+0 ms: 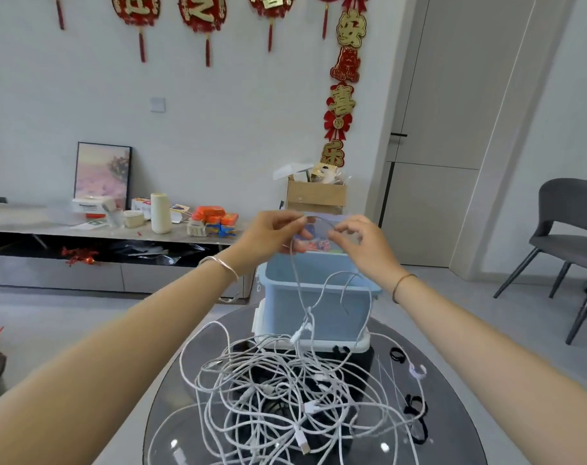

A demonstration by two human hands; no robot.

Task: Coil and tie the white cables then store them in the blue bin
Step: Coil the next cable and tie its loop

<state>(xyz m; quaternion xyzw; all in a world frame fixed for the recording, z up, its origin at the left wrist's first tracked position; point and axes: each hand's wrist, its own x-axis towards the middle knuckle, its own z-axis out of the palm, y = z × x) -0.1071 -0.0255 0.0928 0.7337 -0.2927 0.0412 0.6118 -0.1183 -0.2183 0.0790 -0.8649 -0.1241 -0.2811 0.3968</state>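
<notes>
In the head view, you held both hands raised and close together above the far rim of the blue bin [282, 297]. Your left hand [272, 233] pinched a white cable [320, 220] between thumb and forefinger. Your right hand [359, 243] pinched the same strand just beside it, with its other fingers loosely curled. A short arc of cable ran between the two pinches. From your left hand the strand dropped straight down in front of the bin and joined the heap below, with further loops hanging across the bin's near wall.

The rest of the white cables [268, 380] lay below your hands and nearer to you, in a loose tangle on the round dark glass surface [453, 441]. Several plugs showed among the loops. The bin stood on that surface directly under your hands, on a white base [362, 345]. Whether anything lay inside it could not be told.

Below your right forearm, black loop ties [416, 407] lay on the surface. A silver bangle [220, 265] sat on your left wrist and a thin band [401, 285] on your right. Beyond your hands stood a cardboard box [315, 196], and well off to your right a grey chair [564, 223].
</notes>
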